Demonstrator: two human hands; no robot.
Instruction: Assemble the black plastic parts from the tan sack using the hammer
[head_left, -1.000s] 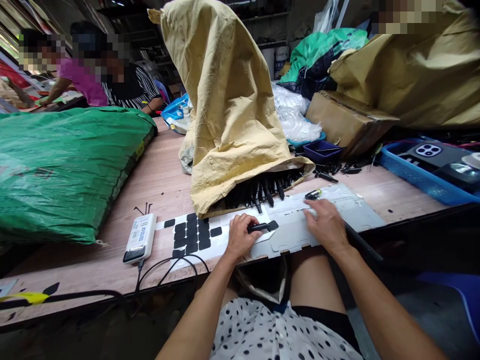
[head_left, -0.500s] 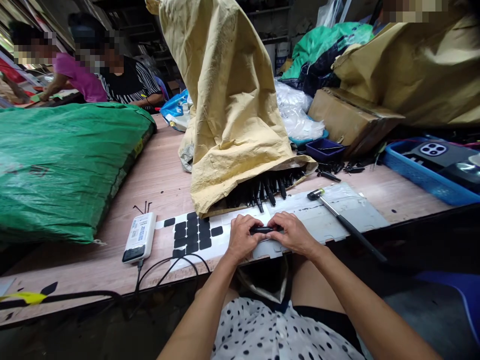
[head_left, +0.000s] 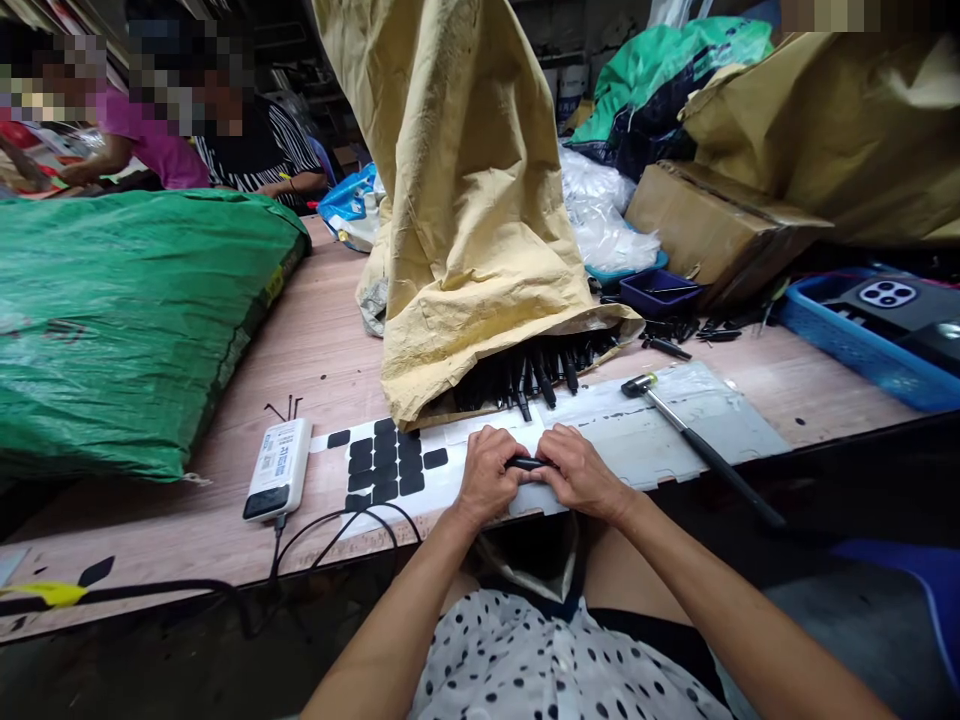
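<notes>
My left hand (head_left: 487,470) and my right hand (head_left: 579,470) meet at the near edge of the table, both closed round a small black plastic part (head_left: 527,463). They rest on a grey sheet (head_left: 675,430). Just left of my left hand lies a white sheet of black square pads (head_left: 386,463). Beyond my hands, a tan paper sack (head_left: 465,200) spills a heap of black parts (head_left: 536,372). A small hammer (head_left: 697,445) lies on the grey sheet, to the right of my right hand.
A white power bank (head_left: 275,467) with a black cable lies at the left. A big green sack (head_left: 127,310) fills the left side. A cardboard box (head_left: 712,225), a small blue tray (head_left: 658,292) and a blue basket (head_left: 855,345) stand at the right. Two people sit at the far left.
My right hand has left the hammer on the grey sheet and come left to join my left hand on the black part. The view has shifted slightly.
</notes>
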